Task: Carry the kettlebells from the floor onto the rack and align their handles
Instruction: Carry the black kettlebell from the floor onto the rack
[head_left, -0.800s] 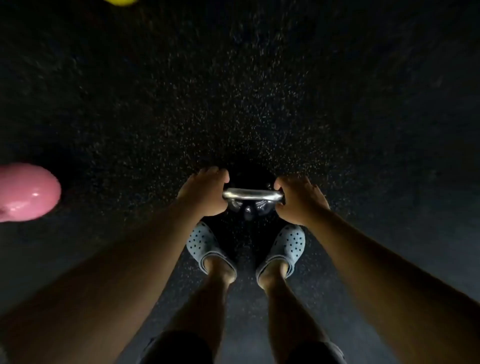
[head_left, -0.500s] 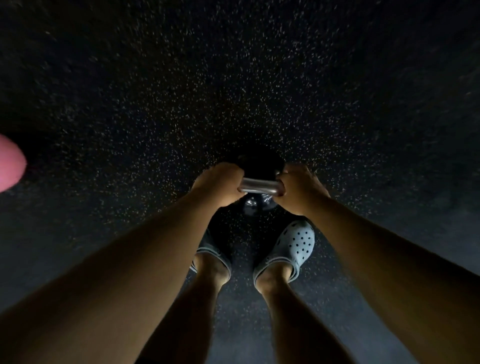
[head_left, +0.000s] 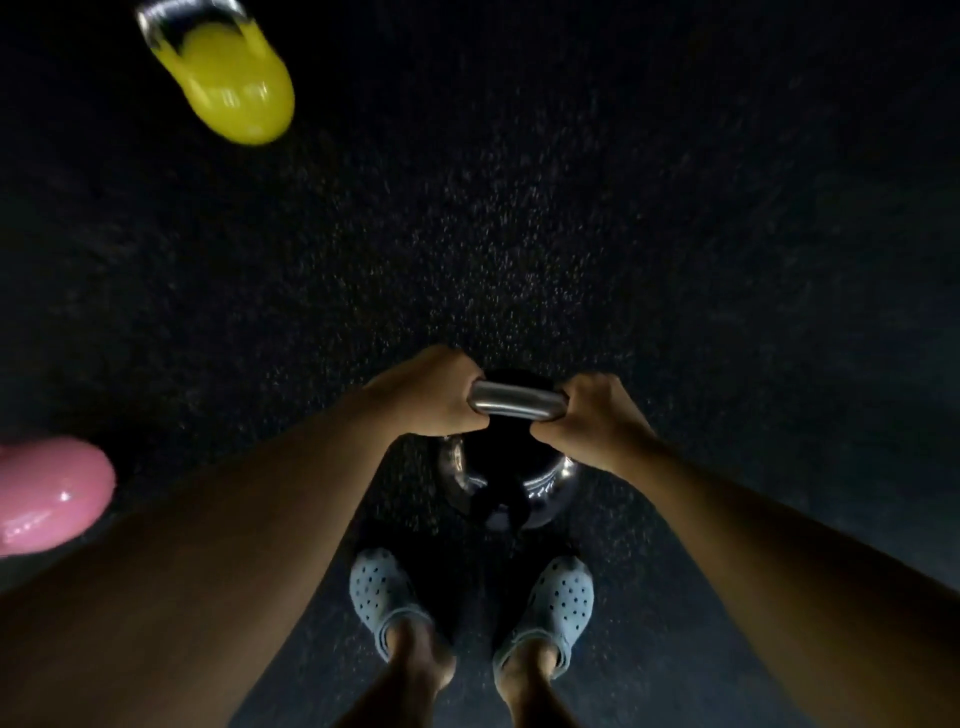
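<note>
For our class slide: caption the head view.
Both hands, left and right, grip black kettlebell; yellow kettlebell, pink kettlebell nearby.

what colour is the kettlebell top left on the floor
Yellow kettlebell, seen in the head view.

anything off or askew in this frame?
Nothing damaged or spilled. Left hand and right hand both grip the black kettlebell by its steel handle. The yellow kettlebell and pink kettlebell sit loose on the floor, not racked; no rack in view.
</note>
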